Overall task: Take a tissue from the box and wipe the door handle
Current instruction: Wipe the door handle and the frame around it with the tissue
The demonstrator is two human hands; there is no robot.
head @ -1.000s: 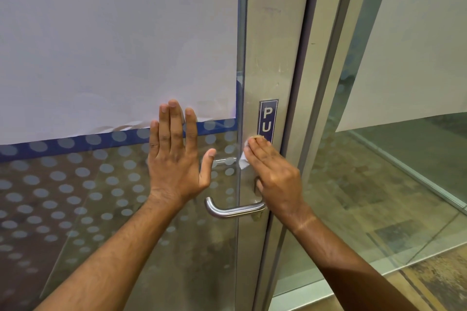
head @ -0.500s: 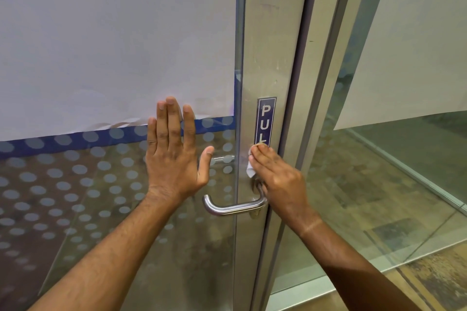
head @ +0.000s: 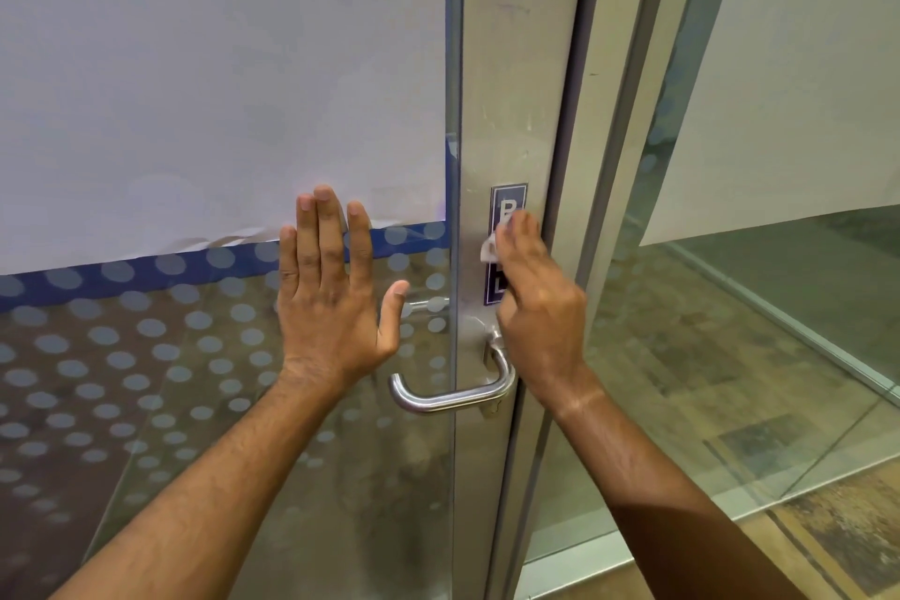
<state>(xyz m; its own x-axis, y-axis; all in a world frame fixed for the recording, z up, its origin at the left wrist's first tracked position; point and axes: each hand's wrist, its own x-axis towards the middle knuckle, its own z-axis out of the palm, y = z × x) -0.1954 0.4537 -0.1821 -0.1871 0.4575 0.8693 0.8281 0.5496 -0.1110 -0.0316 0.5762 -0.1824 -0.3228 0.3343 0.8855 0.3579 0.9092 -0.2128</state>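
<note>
Left hand (head: 333, 302) flat, fingers straight, pressed on glass (head: 195, 380) left of handle (head: 450, 397). Right hand (head: 535, 307) above handle, pinching tissue (head: 488, 251) against sign (head: 506, 210).

Crumpled white tissue (head: 488, 252) on the door frame above steel lever handle (head: 453, 397)

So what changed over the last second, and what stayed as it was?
The right hand, with the tissue under its fingers, went down toward the door handle, then back up over the sign. The left hand stayed flat on the glass, and the handle did not move.
</note>
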